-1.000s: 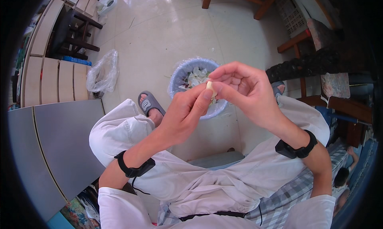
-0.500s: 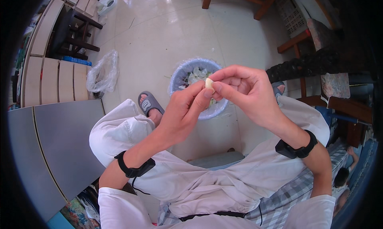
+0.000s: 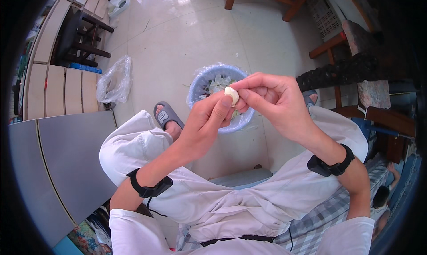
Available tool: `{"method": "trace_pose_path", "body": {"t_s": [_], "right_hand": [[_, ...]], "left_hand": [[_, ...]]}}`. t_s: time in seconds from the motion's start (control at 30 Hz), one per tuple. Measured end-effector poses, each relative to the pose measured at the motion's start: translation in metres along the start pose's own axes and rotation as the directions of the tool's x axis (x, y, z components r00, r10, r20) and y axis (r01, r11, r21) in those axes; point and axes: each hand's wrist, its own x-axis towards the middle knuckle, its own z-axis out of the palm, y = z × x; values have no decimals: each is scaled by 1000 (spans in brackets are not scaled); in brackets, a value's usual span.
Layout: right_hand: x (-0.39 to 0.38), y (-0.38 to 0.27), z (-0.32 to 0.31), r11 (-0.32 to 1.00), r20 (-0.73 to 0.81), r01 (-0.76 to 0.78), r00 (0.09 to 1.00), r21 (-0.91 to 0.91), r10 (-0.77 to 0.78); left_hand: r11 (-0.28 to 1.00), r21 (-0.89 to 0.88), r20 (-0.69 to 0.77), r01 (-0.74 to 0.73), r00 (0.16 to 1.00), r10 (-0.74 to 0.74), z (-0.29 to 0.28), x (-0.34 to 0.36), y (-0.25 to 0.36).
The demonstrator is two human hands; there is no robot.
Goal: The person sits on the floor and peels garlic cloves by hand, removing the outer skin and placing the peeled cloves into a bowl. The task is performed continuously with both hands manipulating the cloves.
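A small cream garlic clove [image 3: 231, 93] sits between both hands over a blue plastic bin [image 3: 194, 90] lined with a clear bag and holding pale scraps. My left hand [image 3: 207, 119] grips the clove, thumb pressed on its lower part. My right hand [image 3: 278, 104] is curled in a pinch at the clove's right side, thumb and index fingertips against it. Black bands are strapped on both my forearms.
A crumpled plastic bag [image 3: 114, 84] lies on the tiled floor [image 3: 178, 28] at left, beside cabinets [image 3: 71, 161] and a dark stool [image 3: 86, 37]. Wooden chairs [image 3: 327, 48] stand at right. Another person [image 3: 381, 197] lies on checked bedding [image 3: 324, 212] at lower right. My slippered feet flank the bin.
The clove has turned and shifted slightly left, showing more of its pale side. My fingers have shifted slightly around it. The bin and surroundings stay as they were.
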Motion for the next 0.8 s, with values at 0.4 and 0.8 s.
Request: {"method": "trace_pose_path", "body": {"t_s": [0.4, 0.8], "right_hand": [[0, 3, -1, 1000, 9, -7, 1000, -5, 7], [-2, 0, 1, 1000, -15, 2, 1000, -13, -3]], "left_hand": [[999, -36, -9, 1, 1000, -1, 2, 1, 1], [919, 391, -64, -57, 994, 89, 2, 2, 10]]}}
